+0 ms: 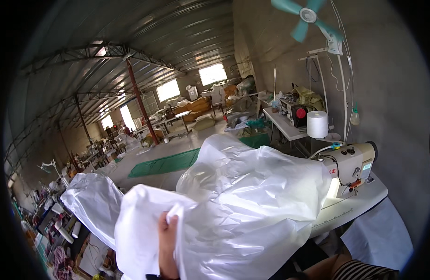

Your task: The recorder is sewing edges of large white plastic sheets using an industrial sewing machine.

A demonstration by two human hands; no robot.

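A big, glossy white plastic-like sheet (252, 186) lies crumpled over the sewing table and is raised toward me at the left. My left hand (167, 233) is closed on a fold of this sheet, thumb and fingertip showing at the top. The sheet's rear part reaches up to the sewing machine (352, 161) at the right, whose lamp lights the needle area. Of my right arm (324, 268), only part shows at the lower right by a striped sleeve; the right hand itself is out of sight.
A white thread cone (317, 124) stands behind the machine. Above it a teal fan (308, 15) hangs on a pole. Another white sheet bundle (94, 198) lies at the left. Green cloth (166, 162) is spread on the floor beyond. A second machine (294, 113) stands farther back.
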